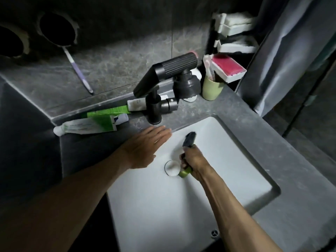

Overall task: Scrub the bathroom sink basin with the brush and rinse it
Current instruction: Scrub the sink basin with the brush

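Sink [227,179]: white basin with a round plug [171,168] near its middle.
Left hand [145,148]: fingers straight and pressed together, flat on the rim at 10 o'clock of the plug.
Right hand [193,160]: fingers curled round the brush [189,140]; its dark head (blurred) is inside the sink, at 12 o'clock of the hand.
Cup [211,89]: green, at 12 o'clock of the sink, with toothbrushes [208,66] standing in it.

No writing that we can read.
We see blurred print on the green-and-white toothpaste tube [81,126] lying on the grey stone counter [200,110], and on the small white plastic tube [136,104] behind it. Both are too small to make out.
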